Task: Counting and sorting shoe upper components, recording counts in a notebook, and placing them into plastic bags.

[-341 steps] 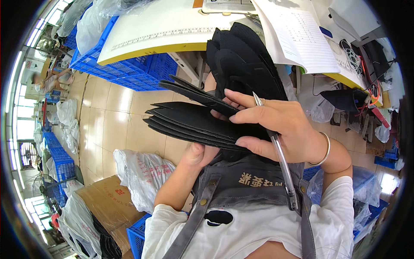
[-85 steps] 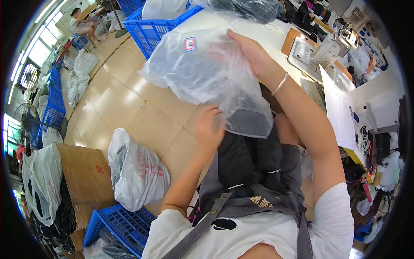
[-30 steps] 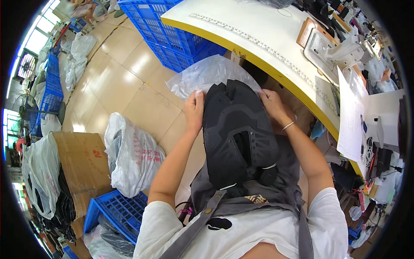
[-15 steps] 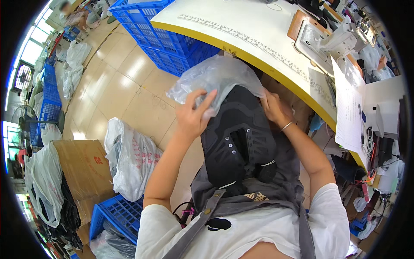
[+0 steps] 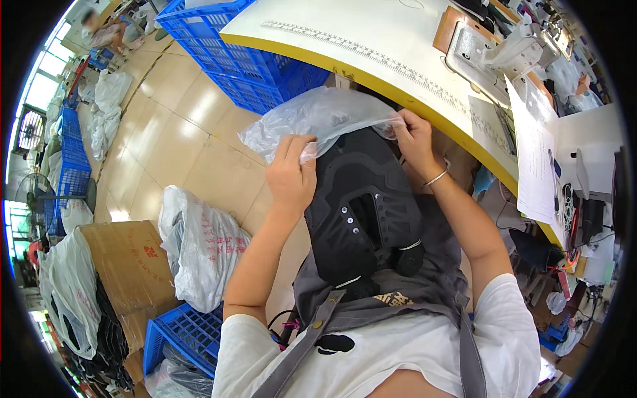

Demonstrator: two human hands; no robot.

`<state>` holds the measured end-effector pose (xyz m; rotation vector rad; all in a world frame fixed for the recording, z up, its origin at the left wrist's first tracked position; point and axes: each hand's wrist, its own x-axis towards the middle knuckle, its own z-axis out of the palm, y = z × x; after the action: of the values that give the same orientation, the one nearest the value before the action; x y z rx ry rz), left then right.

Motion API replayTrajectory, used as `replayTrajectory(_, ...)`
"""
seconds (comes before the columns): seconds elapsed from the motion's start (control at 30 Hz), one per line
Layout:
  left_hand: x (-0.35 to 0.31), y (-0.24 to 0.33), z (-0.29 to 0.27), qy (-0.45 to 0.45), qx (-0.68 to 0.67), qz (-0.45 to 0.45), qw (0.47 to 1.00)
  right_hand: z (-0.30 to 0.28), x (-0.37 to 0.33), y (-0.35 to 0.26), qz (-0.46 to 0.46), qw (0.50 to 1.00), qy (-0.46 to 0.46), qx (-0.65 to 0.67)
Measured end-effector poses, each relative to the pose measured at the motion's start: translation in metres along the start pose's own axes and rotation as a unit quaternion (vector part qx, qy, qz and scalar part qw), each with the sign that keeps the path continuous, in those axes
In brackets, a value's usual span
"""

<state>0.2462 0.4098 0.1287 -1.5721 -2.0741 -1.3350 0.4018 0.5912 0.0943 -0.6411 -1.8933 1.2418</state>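
Observation:
A stack of black pieces shaped like shoe uppers [image 5: 361, 189], with a slot and small metal-looking dots, lies on my lap over a grey apron [image 5: 438, 265]. Pale bands circle its two near ends. Over the far end drapes a translucent plastic bag [image 5: 332, 113]. My left hand [image 5: 290, 172] pinches the bag's edge beside the stack's left side. At the other side, under the table edge, my right hand [image 5: 415, 139] grips the bag's edge between thumb and fingers.
A white table [image 5: 371, 40] with a yellow edge carries a ruler strip and a sewing machine [image 5: 511, 56]. Blue crates [image 5: 245, 73] stand beside it. At left are a cardboard box [image 5: 129, 265], a filled white bag [image 5: 202, 249] and a blue basket [image 5: 192, 331]. A person [image 5: 103, 33] sits far off.
Both hands have closed on the bag's edge and shifted slightly; my right hand has risen toward the table edge. The bag's edge is now stretched between them across the stack.

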Motion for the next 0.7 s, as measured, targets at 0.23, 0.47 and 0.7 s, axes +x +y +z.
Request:
replayTrajectory(0.23, -0.023, -0.025, -0.011, 0.004, 0.123, 0.159, 0.979, -0.028, -0.012, 0.012, -0.275, 0.906, -0.029, -0.32)
replayTrajectory(0.47, -0.047, -0.044, 0.004, 0.079, 0.157, 0.113, 0.978, -0.013, -0.014, 0.036, -0.027, 0.948, -0.153, -0.279)
replayTrajectory(0.7, -0.09, -0.066, 0.036, -0.03, -0.226, -0.431, 0.873, -0.021, -0.023, 0.026, -0.008, 0.929, -0.231, -0.288)
